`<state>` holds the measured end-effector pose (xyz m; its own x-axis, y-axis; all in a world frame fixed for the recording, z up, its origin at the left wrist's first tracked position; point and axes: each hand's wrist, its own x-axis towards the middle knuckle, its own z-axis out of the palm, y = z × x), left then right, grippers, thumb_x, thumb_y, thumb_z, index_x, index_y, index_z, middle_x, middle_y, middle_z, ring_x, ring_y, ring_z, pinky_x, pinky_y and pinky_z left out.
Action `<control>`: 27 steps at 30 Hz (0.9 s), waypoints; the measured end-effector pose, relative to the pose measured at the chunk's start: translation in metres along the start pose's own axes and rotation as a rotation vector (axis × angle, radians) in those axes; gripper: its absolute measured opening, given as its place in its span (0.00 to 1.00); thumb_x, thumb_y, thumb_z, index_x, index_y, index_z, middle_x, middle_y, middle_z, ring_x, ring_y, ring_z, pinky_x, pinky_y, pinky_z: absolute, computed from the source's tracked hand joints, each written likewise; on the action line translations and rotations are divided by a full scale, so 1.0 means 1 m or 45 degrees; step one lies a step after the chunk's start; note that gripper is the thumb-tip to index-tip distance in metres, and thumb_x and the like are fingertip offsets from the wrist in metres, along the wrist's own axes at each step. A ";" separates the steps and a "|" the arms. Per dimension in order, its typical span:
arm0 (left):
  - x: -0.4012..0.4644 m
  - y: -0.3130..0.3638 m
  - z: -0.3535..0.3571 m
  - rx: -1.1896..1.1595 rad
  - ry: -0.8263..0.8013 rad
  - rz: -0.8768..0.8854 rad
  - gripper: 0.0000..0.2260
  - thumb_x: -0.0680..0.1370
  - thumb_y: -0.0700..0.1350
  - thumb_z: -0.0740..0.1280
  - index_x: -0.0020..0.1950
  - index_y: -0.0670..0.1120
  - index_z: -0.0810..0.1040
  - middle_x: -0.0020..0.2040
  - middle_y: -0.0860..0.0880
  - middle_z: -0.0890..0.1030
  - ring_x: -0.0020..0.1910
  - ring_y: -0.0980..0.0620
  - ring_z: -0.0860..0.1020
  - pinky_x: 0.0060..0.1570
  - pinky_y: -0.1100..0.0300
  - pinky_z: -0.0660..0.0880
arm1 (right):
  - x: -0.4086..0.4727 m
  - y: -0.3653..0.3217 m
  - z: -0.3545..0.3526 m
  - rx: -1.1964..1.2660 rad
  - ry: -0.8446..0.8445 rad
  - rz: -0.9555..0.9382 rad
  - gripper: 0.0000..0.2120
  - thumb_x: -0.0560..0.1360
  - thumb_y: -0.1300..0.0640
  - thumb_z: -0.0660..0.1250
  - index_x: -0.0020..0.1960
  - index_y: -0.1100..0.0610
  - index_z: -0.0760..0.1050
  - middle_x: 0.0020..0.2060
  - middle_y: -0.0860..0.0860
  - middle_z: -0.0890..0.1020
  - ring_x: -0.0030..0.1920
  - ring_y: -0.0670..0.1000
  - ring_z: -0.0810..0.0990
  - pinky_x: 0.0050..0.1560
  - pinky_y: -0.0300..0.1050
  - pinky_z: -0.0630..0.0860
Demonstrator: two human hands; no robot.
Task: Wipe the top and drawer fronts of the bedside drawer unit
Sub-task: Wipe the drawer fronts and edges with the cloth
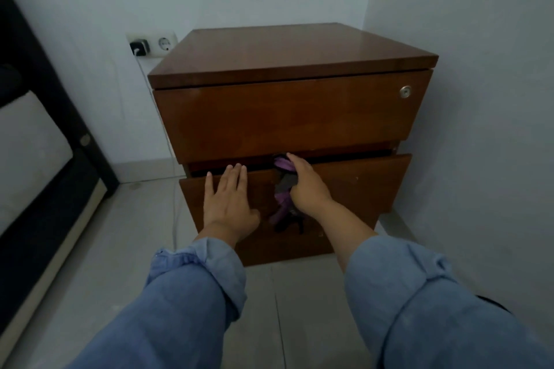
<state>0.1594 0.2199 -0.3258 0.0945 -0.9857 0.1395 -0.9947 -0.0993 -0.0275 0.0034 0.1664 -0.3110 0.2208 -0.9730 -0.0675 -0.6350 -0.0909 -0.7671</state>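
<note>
Currently, the right hand (305,186) grips a purple cloth (281,189) against the lower drawer front (359,189); the left hand (227,201) presses flat beside it, fingers (236,177) straight.

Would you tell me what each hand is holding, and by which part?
The right hand grips a purple and grey cloth around its bunched middle. The left hand holds nothing, lying flat on the lower drawer front.

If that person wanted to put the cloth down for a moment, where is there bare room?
The unit's wooden top is bare from edge to edge, between the socket wall and the right-hand wall. The tiled floor between the bed frame and the unit is open too, apart from a thin cable. The lower drawer front is crowded: left hand flat on it, right hand gripping the cloth.
</note>
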 end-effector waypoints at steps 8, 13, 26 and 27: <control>-0.001 -0.012 0.000 -0.106 -0.036 -0.047 0.45 0.71 0.61 0.62 0.78 0.47 0.39 0.79 0.50 0.43 0.77 0.50 0.40 0.73 0.43 0.37 | 0.002 0.004 -0.025 0.558 0.736 0.221 0.13 0.76 0.64 0.61 0.57 0.51 0.66 0.52 0.55 0.77 0.46 0.56 0.79 0.43 0.51 0.78; -0.002 -0.016 0.004 -0.139 0.000 -0.035 0.46 0.70 0.62 0.63 0.78 0.48 0.40 0.79 0.50 0.45 0.77 0.51 0.41 0.73 0.44 0.38 | 0.015 0.000 -0.020 0.417 0.919 0.306 0.07 0.76 0.61 0.63 0.52 0.53 0.74 0.48 0.57 0.82 0.41 0.55 0.78 0.34 0.44 0.71; -0.001 -0.024 0.003 -0.045 -0.018 -0.048 0.43 0.72 0.58 0.62 0.78 0.47 0.41 0.79 0.50 0.45 0.77 0.51 0.41 0.73 0.44 0.37 | 0.013 -0.045 0.039 -0.028 0.545 0.012 0.12 0.76 0.61 0.63 0.56 0.49 0.77 0.49 0.54 0.82 0.46 0.57 0.82 0.37 0.47 0.78; -0.004 -0.029 0.002 -0.009 -0.009 -0.090 0.42 0.72 0.57 0.62 0.78 0.47 0.40 0.79 0.49 0.44 0.77 0.50 0.41 0.73 0.44 0.37 | 0.012 -0.044 0.039 -0.011 0.512 -0.005 0.13 0.76 0.62 0.63 0.57 0.49 0.76 0.49 0.54 0.82 0.46 0.57 0.82 0.37 0.47 0.78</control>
<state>0.1878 0.2265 -0.3278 0.1648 -0.9772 0.1338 -0.9858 -0.1677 -0.0109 0.0631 0.1671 -0.3033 -0.0833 -0.9779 0.1919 -0.6414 -0.0948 -0.7613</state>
